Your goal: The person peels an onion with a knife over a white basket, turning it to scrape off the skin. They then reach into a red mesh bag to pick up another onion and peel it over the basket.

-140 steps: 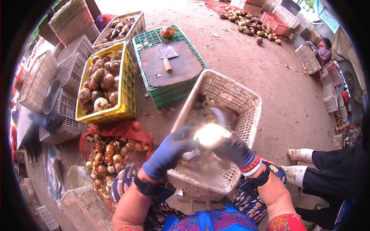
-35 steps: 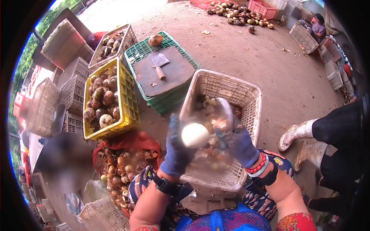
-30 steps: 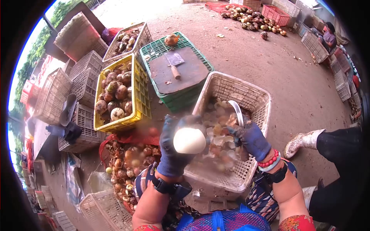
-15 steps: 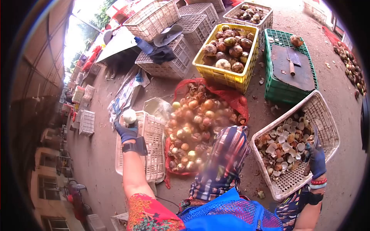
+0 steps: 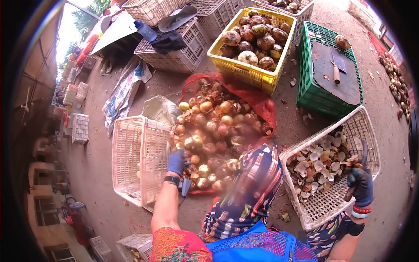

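My left hand (image 5: 176,162), in a blue glove, reaches down to the left edge of a heap of onions (image 5: 214,126) lying on a spread red mesh bag (image 5: 262,107). Its fingertips touch the heap; blur hides whether they close on an onion. My right hand (image 5: 362,185), in a dark blue glove, grips a knife (image 5: 364,153) with its blade pointing up. It is above the right side of a tilted white crate (image 5: 373,131) containing onion skins and white peeled layers (image 5: 321,163). Another white crate (image 5: 126,144) stands left of the heap, a few pale onions showing through its slats.
A yellow crate (image 5: 240,70) full of large dark onions stands ahead. Right of it, an upturned green crate (image 5: 307,87) bears a dark board (image 5: 323,76), a cleaver (image 5: 337,65) and one onion (image 5: 342,42). Stacked crates (image 5: 179,56) stand at the back left.
My left hand has moved right and down from over the left crate to the heap; the white peeled onion is no longer in it. My right hand still holds the knife, slightly raised.
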`<state>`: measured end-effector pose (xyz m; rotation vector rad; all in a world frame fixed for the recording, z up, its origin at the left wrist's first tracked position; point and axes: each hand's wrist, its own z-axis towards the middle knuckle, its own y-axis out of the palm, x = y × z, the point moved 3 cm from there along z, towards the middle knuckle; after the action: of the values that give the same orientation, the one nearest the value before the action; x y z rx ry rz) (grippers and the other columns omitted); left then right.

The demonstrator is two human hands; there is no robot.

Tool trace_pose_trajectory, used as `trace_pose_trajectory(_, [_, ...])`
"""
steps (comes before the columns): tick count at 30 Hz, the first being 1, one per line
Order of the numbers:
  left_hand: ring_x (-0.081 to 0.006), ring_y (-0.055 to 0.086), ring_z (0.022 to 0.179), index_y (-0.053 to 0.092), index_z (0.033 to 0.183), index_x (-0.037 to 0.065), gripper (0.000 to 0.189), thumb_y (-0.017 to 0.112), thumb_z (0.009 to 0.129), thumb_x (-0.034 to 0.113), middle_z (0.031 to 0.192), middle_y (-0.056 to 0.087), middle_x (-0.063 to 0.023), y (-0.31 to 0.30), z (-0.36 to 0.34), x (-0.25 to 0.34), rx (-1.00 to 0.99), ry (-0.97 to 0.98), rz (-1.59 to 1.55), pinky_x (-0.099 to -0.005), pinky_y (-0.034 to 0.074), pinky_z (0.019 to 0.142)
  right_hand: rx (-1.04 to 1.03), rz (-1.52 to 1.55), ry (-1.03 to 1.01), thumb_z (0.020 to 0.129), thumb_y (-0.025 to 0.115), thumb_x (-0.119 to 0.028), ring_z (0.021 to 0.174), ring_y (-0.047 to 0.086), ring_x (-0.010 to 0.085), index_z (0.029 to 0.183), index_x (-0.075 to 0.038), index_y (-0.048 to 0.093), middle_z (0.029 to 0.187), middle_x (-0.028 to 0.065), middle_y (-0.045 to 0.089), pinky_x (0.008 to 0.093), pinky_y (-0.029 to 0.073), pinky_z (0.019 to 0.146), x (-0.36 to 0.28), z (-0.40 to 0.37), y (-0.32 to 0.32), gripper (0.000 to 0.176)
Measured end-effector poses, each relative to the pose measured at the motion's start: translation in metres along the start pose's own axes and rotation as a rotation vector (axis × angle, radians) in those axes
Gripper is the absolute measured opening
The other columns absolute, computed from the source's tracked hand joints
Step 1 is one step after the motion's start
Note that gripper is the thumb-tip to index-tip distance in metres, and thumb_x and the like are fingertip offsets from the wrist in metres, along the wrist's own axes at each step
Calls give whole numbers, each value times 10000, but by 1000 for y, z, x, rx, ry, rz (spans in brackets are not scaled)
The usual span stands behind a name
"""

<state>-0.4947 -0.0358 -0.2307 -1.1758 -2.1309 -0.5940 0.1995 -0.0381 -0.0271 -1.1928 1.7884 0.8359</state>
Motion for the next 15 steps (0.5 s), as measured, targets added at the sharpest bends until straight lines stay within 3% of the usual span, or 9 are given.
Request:
trace_pose_trajectory(2, [-225, 622, 703, 641, 962, 56, 197, 579, 954, 243, 805, 643, -99, 48, 25, -9, 6, 150, 417, -358, 503, 630, -320, 305, 5, 982, 582, -273, 459, 436, 58, 1189, -12, 589, 646, 12, 561, 170, 410, 472, -3, 17, -22, 333])
trace_pose_trajectory(3, [-247, 668, 819, 655, 929, 32, 227, 615, 931, 255, 888, 694, -145, 70, 41, -17, -15, 280, 615, -382, 521, 721, -127, 273, 59, 1023, 539, -335, 409, 400, 74, 1201, -34, 601, 621, 2, 543, 206, 412, 454, -3, 23, -16, 355])
trace_pose_trajectory(4, [-298, 676, 868, 666, 980, 22, 266, 633, 925, 280, 917, 701, -180, 95, 53, -18, 46, 354, 784, -401, 521, 772, -37, -409, 242, 966, 606, -297, 460, 519, 156, 1223, -30, 613, 699, 62, 630, 306, 482, 505, 19, 44, -59, 370])
trace_pose_trajectory(6, [-368, 633, 1053, 687, 1088, 33, 435, 657, 877, 412, 1105, 673, -215, 152, 56, -2, 123, 546, 1080, -426, 497, 913, -12, -1245, -152, 869, 684, -248, 617, 636, 247, 1173, -14, 636, 828, 137, 691, 387, 527, 632, 66, 70, -65, 387])
trace_pose_trajectory(7, [-378, 609, 1116, 691, 1115, 39, 492, 656, 860, 458, 1159, 655, -221, 174, 57, 8, 162, 636, 1187, -440, 483, 957, 104, -1458, -167, 788, 709, -188, 762, 664, 287, 1181, -17, 644, 927, 205, 699, 398, 523, 721, 75, 66, -64, 434])
trace_pose_trajectory(8, [-376, 590, 1151, 689, 1129, 43, 521, 651, 852, 483, 1195, 638, -217, 184, 71, 11, 131, 642, 1316, -447, 475, 976, 25, -1296, -202, 815, 670, -155, 791, 672, 295, 1179, -20, 650, 921, 213, 698, 387, 519, 731, 69, 64, -40, 389])
trace_pose_trajectory(10, [-373, 552, 1220, 686, 1155, 50, 580, 641, 836, 533, 1268, 605, -211, 209, 88, 21, 59, 656, 1571, -461, 459, 1015, -51, -800, 86, 834, 641, -133, 824, 692, 329, 1213, -24, 641, 944, 219, 705, 409, 524, 739, 75, 63, -18, 395])
trace_pose_trajectory(11, [-404, 444, 1333, 656, 1252, 101, 689, 708, 773, 595, 1396, 522, -223, 216, 91, 24, 5, 374, 1618, -497, 397, 1078, -86, -884, 59, 840, 637, -129, 832, 695, 335, 1220, -23, 639, 951, 221, 707, 414, 526, 743, 69, 60, -5, 395])
trace_pose_trajectory(15, [-407, 470, 1218, 682, 1192, 214, 592, 726, 730, 582, 1329, 518, -191, 209, 84, 0, 35, 432, 1783, -526, 434, 1002, -156, -1123, -4, 849, 631, -121, 846, 699, 358, 1216, -16, 634, 967, 228, 711, 427, 528, 749, 63, 61, 13, 382])
